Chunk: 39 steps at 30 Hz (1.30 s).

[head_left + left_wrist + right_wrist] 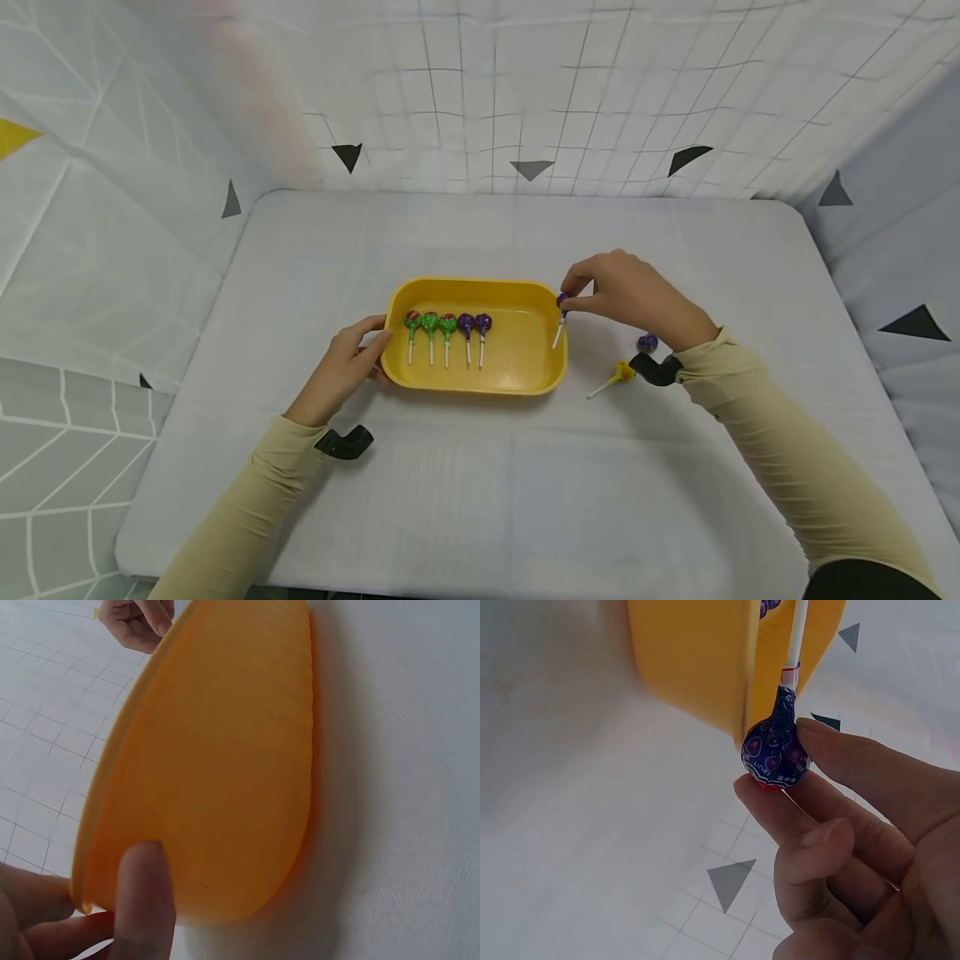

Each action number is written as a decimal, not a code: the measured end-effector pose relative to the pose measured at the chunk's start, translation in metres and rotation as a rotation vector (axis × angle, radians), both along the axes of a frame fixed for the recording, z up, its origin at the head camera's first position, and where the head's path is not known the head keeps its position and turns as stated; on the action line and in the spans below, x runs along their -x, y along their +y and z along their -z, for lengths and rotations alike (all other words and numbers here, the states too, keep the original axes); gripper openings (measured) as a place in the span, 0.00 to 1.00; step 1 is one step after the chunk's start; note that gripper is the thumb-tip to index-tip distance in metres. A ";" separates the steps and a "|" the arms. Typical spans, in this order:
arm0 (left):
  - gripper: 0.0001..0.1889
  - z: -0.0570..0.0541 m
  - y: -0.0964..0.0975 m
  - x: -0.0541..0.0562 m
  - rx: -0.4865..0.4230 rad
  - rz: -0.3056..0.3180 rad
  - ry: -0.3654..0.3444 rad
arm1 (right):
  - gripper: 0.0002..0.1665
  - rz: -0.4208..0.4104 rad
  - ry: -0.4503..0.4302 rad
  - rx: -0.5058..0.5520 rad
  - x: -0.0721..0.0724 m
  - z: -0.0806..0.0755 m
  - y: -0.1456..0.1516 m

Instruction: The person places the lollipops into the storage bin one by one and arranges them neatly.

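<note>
My right hand (630,292) pinches a purple lollipop (775,754) by its wrapped head, between thumb and fingertips. Its white stick points down over the right rim of a yellow tray (517,379). At the opposite end my left hand (341,371) grips the tray's left rim; the thumb (144,892) lies against the outer wall in the left wrist view. Inside the tray, a row of lollipops lies with sticks toward me: three green lollipops (430,323) on the left, then two purple lollipops (483,323) beside them.
Right of the tray, under the right forearm, a yellow lollipop (622,372) lies on the white table (450,500). Another purple lollipop (647,342) lies just behind it, its stick hidden. White patterned cloth walls (465,100) stand around the back and sides.
</note>
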<state>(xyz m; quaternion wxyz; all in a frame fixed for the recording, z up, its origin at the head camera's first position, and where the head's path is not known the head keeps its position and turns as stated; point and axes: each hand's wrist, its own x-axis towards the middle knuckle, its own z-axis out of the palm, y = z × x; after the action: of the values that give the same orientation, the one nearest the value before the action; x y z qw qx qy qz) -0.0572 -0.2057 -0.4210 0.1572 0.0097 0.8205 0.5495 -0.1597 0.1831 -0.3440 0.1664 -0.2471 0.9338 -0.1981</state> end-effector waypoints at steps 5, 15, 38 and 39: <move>0.26 0.000 -0.001 0.000 0.000 -0.001 0.000 | 0.08 -0.034 0.004 -0.014 0.001 0.002 -0.014; 0.26 0.000 -0.003 0.000 0.001 -0.004 0.002 | 0.09 -0.103 0.001 -0.045 0.003 0.015 -0.042; 0.25 0.003 -0.004 0.001 -0.002 -0.004 -0.005 | 0.08 -0.205 -0.022 -0.132 0.008 0.029 -0.087; 0.25 0.003 -0.004 0.001 -0.002 -0.004 -0.007 | 0.08 -0.210 -0.021 -0.132 0.009 0.030 -0.088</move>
<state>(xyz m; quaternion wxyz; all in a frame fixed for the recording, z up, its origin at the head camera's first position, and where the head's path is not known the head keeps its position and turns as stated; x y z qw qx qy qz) -0.0584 -0.2097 -0.4240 0.1591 0.0064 0.8194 0.5506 -0.1686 0.0951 -0.3740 0.2118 -0.3300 0.9121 -0.1200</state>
